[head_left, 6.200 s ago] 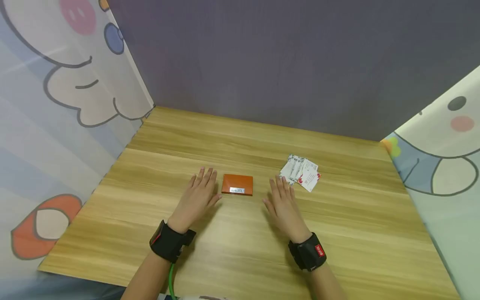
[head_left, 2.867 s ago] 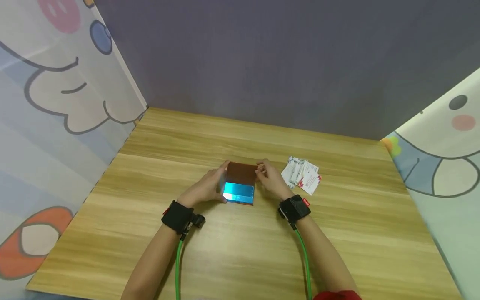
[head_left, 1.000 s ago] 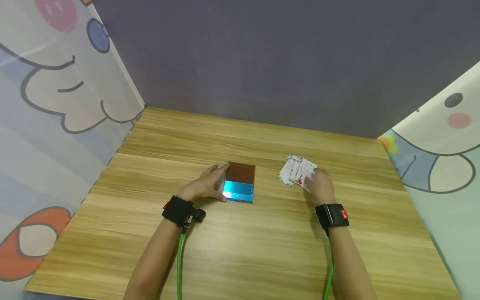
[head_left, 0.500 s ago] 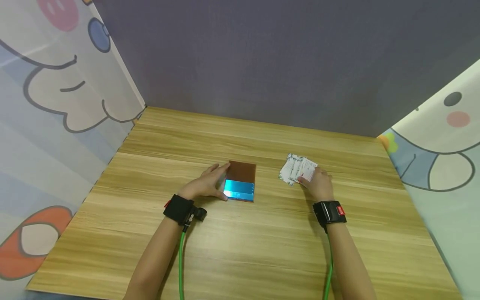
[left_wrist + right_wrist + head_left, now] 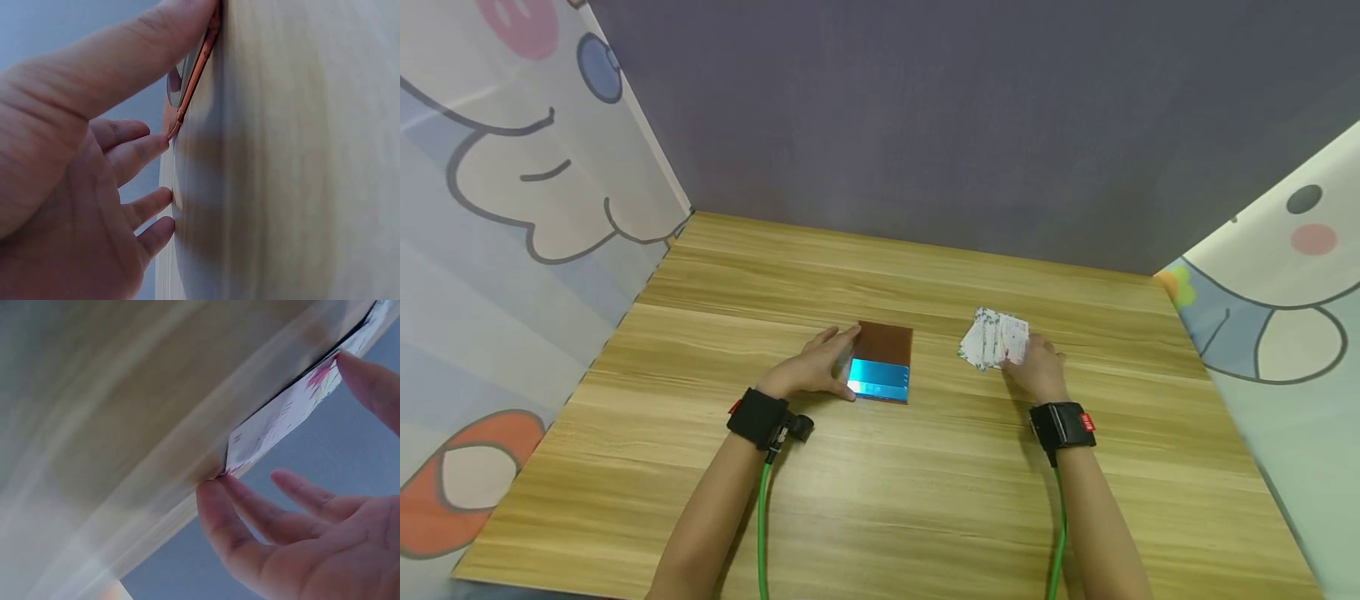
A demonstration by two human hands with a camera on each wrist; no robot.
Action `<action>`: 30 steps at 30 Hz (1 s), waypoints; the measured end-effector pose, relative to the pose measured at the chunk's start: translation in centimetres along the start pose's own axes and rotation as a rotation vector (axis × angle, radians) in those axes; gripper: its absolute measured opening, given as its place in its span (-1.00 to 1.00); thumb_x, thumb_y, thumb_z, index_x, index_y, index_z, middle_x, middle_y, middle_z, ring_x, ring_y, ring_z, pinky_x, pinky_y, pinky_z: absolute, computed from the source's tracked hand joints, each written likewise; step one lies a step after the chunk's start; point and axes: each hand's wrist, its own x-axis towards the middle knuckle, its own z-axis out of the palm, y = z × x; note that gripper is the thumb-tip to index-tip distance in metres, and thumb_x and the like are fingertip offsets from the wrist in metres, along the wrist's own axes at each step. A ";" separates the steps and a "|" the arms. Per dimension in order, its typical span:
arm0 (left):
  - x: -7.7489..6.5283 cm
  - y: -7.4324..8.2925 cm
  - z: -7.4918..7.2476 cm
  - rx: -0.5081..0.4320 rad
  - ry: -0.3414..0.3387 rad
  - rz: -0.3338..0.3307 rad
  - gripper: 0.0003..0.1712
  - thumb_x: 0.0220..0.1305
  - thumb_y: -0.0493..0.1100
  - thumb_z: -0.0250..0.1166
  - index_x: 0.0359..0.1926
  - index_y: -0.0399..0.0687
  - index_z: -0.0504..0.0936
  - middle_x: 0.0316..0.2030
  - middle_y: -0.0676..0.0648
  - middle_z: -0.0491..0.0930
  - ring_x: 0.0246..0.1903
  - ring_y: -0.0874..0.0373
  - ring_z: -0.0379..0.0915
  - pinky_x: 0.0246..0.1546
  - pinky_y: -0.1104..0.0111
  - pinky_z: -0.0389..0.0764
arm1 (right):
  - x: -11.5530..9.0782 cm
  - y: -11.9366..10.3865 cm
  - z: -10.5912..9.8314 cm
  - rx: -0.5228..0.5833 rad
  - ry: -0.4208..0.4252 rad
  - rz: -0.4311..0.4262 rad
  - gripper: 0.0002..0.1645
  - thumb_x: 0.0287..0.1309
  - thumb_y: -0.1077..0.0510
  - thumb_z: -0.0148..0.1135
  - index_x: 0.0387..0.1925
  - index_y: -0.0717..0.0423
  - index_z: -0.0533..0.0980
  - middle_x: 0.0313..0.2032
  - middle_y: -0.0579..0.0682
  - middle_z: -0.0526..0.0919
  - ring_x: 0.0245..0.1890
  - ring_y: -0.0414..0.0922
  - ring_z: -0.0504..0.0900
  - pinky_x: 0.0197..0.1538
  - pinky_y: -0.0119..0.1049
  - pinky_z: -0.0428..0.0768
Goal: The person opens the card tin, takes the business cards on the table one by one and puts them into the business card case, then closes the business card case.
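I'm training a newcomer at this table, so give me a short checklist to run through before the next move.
1. Case open: ok, brown and shiny blue halves both show.
2. Left hand at the case: ok, thumb and index finger reach its left side.
3. Right hand at the cards: ok, thumb and fingertips touch the edges.
4. Cards squared into one neat stack: not ok, they lie fanned.
5. Cards apart from the case: ok, bare tabletop between.
6. All cards gripped: cannot tell.

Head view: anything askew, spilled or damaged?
The printed cards look askew: fanned, edges unaligned, the right hand at their edge. The brown case lies open at the left hand. No spill or damage visible.
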 end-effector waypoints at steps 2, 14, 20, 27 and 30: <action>0.0 0.0 0.0 0.008 0.000 0.000 0.29 -0.16 0.06 0.48 0.43 -0.08 -0.18 0.43 -0.13 -0.12 0.40 -0.16 -0.43 0.28 -0.19 -0.15 | 0.0 -0.1 -0.1 0.021 -0.011 0.026 -0.10 0.05 0.06 0.24 0.19 0.59 0.07 0.03 0.57 0.29 -0.02 0.38 0.30 0.06 0.16 0.20; -0.1 0.0 0.1 -0.023 -0.004 -0.019 0.29 -0.16 0.04 0.48 0.44 -0.03 -0.19 0.43 -0.10 -0.14 0.41 -0.13 -0.45 0.28 -0.21 -0.13 | -0.1 -0.4 -0.1 0.134 0.043 0.096 -0.08 -0.08 0.21 0.32 0.23 0.46 0.05 0.04 0.57 0.19 0.02 0.44 0.20 0.03 0.22 0.29; 0.0 0.0 0.1 -0.010 -0.004 -0.021 0.29 -0.15 0.05 0.48 0.44 -0.04 -0.19 0.43 -0.10 -0.13 0.41 -0.12 -0.44 0.28 -0.20 -0.14 | 0.0 -0.3 -0.1 0.158 0.034 0.108 -0.07 -0.08 0.23 0.31 0.24 0.46 0.02 0.05 0.58 0.18 0.04 0.46 0.19 0.03 0.24 0.32; 0.0 0.0 0.0 0.004 -0.006 -0.016 0.29 -0.15 0.07 0.47 0.44 -0.05 -0.20 0.43 -0.09 -0.13 0.41 -0.12 -0.43 0.29 -0.18 -0.16 | 0.0 -0.3 -0.1 0.145 0.098 0.105 -0.03 -0.17 0.25 0.36 0.24 0.46 0.05 0.06 0.57 0.22 0.05 0.43 0.20 0.07 0.23 0.25; 0.0 0.0 0.0 -0.001 -0.005 -0.013 0.28 -0.14 0.06 0.47 0.44 -0.05 -0.19 0.43 -0.09 -0.13 0.41 -0.13 -0.44 0.29 -0.19 -0.16 | 0.0 -0.3 0.0 0.172 0.161 0.078 -0.21 -0.10 0.35 0.23 0.19 0.49 0.14 0.05 0.54 0.29 0.04 0.39 0.26 0.06 0.19 0.29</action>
